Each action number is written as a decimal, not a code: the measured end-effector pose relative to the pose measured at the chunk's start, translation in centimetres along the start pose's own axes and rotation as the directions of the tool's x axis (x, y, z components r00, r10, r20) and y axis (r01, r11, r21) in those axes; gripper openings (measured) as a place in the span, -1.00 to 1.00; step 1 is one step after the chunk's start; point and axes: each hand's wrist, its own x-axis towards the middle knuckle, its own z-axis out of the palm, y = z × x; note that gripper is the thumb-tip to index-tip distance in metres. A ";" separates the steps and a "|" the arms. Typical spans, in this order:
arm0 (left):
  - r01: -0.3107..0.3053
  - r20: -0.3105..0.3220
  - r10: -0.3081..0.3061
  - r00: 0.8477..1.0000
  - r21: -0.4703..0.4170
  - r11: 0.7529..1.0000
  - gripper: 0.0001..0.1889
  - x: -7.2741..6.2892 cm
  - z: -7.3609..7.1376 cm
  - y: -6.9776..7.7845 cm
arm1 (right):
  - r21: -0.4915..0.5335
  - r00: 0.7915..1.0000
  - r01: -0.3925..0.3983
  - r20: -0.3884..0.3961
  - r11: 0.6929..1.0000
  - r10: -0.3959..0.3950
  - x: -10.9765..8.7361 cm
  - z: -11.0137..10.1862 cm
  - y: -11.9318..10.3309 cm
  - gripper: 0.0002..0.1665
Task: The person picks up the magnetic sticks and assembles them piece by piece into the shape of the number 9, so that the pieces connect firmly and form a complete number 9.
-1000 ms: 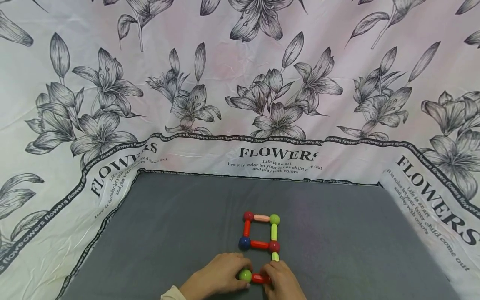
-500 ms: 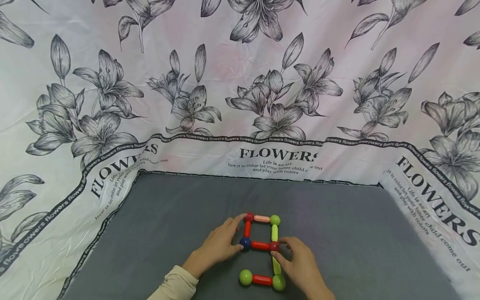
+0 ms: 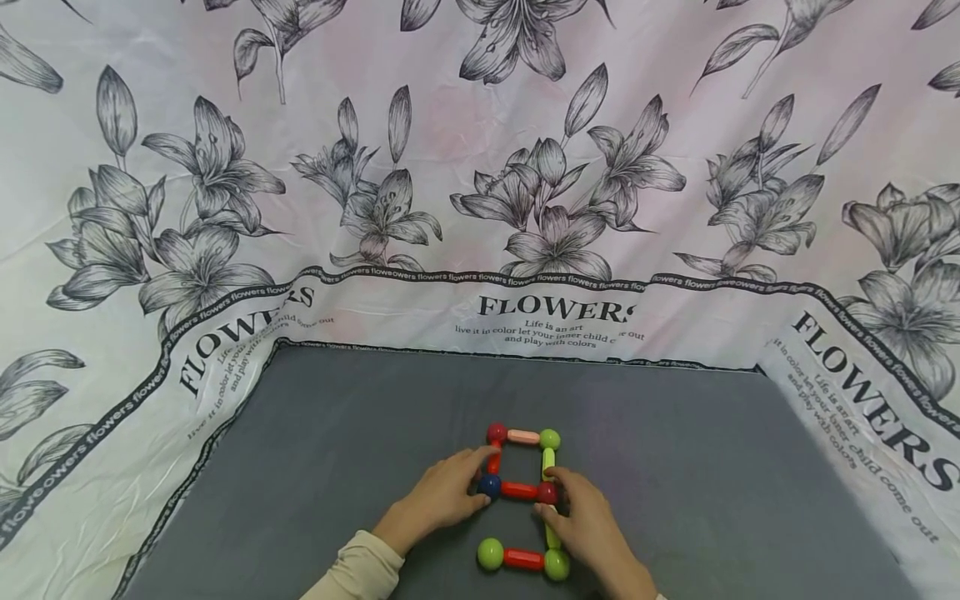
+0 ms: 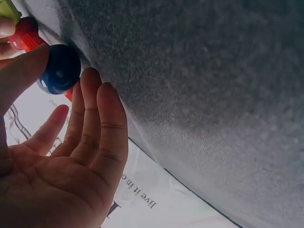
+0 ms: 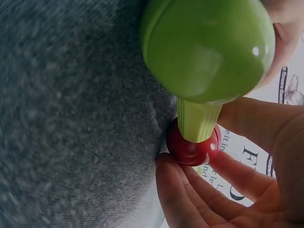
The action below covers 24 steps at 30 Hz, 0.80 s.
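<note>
On the dark table lies a figure of balls and rods: a square with an open-sided lower part. My left hand holds the blue ball at the square's near left corner, thumb on one side and fingertips on the other. At the near right corner, my right hand has thumb and fingers around the red ball. A yellow-green rod runs from that ball to a green ball. A red rod joins it to another green ball. Between the hands lies a red rod.
The square's far side has a red ball, a pink rod and a green ball. A dark grey cloth covers the table. Behind and beside it hangs a white curtain with printed flowers.
Both hands have left the near row of green balls and moved forward to the blue and red balls. In the last half second the left fingers came back from the far red ball.
</note>
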 end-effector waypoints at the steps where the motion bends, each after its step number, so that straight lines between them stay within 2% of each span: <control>1: 0.001 0.002 -0.001 1.000 0.001 1.000 -0.31 0.0 0.0 0.0 | 0.000 1.000 0.003 -0.001 1.000 -0.003 0.0 0.0 0.0 -0.43; 7: 0.008 0.014 -0.008 1.000 0.001 1.000 -0.35 -0.3 0.1 0.1 | 0.005 1.000 0.009 0.000 1.000 -0.009 -0.5 -0.1 0.0 -0.44; 10: 0.004 0.016 -0.003 1.000 -0.011 1.000 -0.35 -0.3 0.1 0.0 | 0.042 1.000 -0.021 0.004 0.999 0.021 -1.2 -0.5 0.3 -0.44; 15: 0.013 0.015 -0.012 1.000 -0.058 0.998 -0.33 -0.6 -0.1 -0.9 | 0.104 0.993 -0.096 0.075 0.990 0.089 -2.3 -0.7 0.8 -0.45; 19: 0.045 -0.002 -0.045 0.999 -0.083 0.996 -0.31 -1.2 0.0 -1.5 | 0.141 0.985 -0.106 0.149 0.984 0.084 -3.1 -0.1 1.0 -0.42; 24: 0.062 -0.029 -0.066 0.997 -0.099 0.993 -0.29 -1.7 0.3 -1.5 | 0.168 0.987 -0.091 0.145 0.982 0.067 -3.5 0.2 1.0 -0.44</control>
